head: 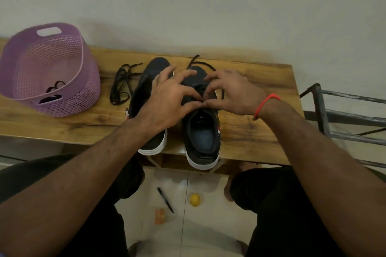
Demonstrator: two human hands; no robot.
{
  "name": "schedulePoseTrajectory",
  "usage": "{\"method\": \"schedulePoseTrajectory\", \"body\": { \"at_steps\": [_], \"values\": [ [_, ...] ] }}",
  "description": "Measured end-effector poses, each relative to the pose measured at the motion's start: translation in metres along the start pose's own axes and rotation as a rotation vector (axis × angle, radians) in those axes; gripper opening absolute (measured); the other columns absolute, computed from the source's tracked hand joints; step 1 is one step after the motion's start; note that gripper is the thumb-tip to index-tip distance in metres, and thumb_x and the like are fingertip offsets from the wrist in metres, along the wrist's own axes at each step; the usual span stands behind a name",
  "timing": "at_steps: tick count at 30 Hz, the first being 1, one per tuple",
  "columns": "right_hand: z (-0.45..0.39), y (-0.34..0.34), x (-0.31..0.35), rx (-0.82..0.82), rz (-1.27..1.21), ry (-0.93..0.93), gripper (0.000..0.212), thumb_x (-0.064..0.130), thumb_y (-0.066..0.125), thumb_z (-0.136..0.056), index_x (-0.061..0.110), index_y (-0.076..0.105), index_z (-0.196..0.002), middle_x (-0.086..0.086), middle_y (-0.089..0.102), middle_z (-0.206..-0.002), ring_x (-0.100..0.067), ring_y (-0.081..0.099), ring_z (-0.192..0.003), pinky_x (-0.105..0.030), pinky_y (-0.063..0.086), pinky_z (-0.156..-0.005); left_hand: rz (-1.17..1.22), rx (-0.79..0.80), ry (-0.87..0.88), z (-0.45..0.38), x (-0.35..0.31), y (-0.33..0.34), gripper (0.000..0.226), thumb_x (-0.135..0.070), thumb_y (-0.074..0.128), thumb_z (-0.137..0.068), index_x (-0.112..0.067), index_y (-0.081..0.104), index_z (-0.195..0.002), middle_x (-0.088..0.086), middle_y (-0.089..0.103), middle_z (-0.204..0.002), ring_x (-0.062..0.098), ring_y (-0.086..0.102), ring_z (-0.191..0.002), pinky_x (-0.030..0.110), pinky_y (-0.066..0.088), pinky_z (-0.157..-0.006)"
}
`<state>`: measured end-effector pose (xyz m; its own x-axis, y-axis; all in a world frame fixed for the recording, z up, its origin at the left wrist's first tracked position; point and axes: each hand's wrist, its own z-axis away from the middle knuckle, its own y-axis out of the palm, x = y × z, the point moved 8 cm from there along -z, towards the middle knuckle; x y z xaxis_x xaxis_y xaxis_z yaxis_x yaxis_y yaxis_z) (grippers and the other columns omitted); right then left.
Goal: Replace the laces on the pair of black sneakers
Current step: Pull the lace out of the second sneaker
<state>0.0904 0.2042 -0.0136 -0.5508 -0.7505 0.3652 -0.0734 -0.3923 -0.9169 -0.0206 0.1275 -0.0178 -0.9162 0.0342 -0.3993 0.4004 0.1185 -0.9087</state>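
Two black sneakers with white soles stand side by side on the wooden table, heels toward me. The left sneaker [146, 98] is partly covered by my left hand [169, 98]. Both hands work over the lace area of the right sneaker [201, 131]. My left thumb and forefinger meet my right hand's [234, 92] thumb and forefinger above its tongue, pinching the black lace there. The other fingers are spread. The lace's free end [200, 62] trails past the toe. A loose bundle of black laces [121, 83] lies left of the shoes.
A purple perforated basket [69, 98] with dark items inside stands at the table's left end. A grey metal rack [342, 115] is at the right. On the tiled floor lie a black pen [165, 200], a yellow ball [195, 200] and an orange object [159, 216].
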Motion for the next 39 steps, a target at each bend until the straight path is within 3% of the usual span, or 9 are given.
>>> {"method": "schedulePoseTrajectory", "body": {
  "at_steps": [5,9,16,21,25,34,39],
  "values": [
    [0.001,0.002,0.004,0.013,0.038,-0.005,0.017,0.047,0.067,-0.089,0.035,0.071,-0.101,0.008,0.043,-0.148,-0.025,0.027,-0.14,-0.053,0.029,-0.11,-0.114,-0.004,0.065,0.0,-0.006,-0.01,0.02,-0.049,0.069,-0.084,-0.039,0.077,-0.099,-0.01,0.041,-0.157,0.029,0.017,-0.149,0.057,0.021,-0.113],
    [0.001,0.005,0.006,0.018,0.044,-0.02,0.006,0.042,0.066,-0.091,0.039,0.061,-0.092,0.009,0.043,-0.144,-0.025,0.028,-0.137,-0.051,0.03,-0.103,-0.212,0.012,0.109,0.002,-0.01,-0.006,0.021,-0.048,0.064,-0.089,-0.036,0.075,-0.102,-0.011,0.041,-0.156,0.029,0.019,-0.149,0.056,0.022,-0.111],
    [0.001,-0.011,-0.007,-0.126,-0.108,0.01,0.013,0.062,0.047,-0.07,0.05,0.052,-0.072,0.018,0.049,-0.112,-0.022,0.047,-0.115,-0.057,0.04,-0.1,-0.008,0.01,-0.114,-0.002,0.015,-0.008,0.013,-0.046,0.07,-0.089,-0.04,0.074,-0.1,-0.022,0.042,-0.151,0.023,0.018,-0.146,0.048,0.02,-0.108],
    [-0.004,0.005,0.005,-0.054,-0.086,-0.045,0.009,0.051,0.063,-0.087,0.046,0.063,-0.094,0.008,0.053,-0.133,-0.024,0.043,-0.129,-0.06,0.037,-0.104,0.014,0.011,-0.119,-0.002,0.016,-0.005,0.012,-0.044,0.068,-0.092,-0.038,0.075,-0.1,-0.025,0.044,-0.148,0.021,0.019,-0.144,0.046,0.02,-0.105],
    [-0.006,0.011,0.007,-0.039,-0.039,-0.012,0.006,0.041,0.065,-0.091,0.039,0.06,-0.092,0.01,0.048,-0.136,-0.022,0.035,-0.133,-0.056,0.034,-0.105,0.01,0.001,-0.111,-0.001,0.014,-0.006,0.014,-0.046,0.067,-0.091,-0.039,0.075,-0.1,-0.024,0.046,-0.145,0.021,0.021,-0.142,0.047,0.021,-0.104],
    [-0.004,0.009,0.008,-0.038,-0.071,-0.019,0.011,0.044,0.064,-0.081,0.036,0.058,-0.081,0.013,0.045,-0.115,-0.018,0.037,-0.113,-0.052,0.039,-0.099,-0.285,-0.097,0.007,0.005,-0.004,-0.005,0.022,-0.048,0.058,-0.094,-0.033,0.072,-0.103,-0.012,0.051,-0.137,0.026,0.03,-0.14,0.051,0.028,-0.101],
    [0.0,0.005,0.006,0.011,-0.133,0.002,0.017,0.054,0.057,-0.069,0.038,0.053,-0.071,0.012,0.046,-0.111,-0.017,0.036,-0.113,-0.053,0.038,-0.099,-0.419,-0.126,0.027,0.005,-0.004,-0.006,0.027,-0.045,0.055,-0.095,-0.025,0.072,-0.102,-0.009,0.055,-0.133,0.027,0.036,-0.137,0.05,0.031,-0.099]
  ]
}}
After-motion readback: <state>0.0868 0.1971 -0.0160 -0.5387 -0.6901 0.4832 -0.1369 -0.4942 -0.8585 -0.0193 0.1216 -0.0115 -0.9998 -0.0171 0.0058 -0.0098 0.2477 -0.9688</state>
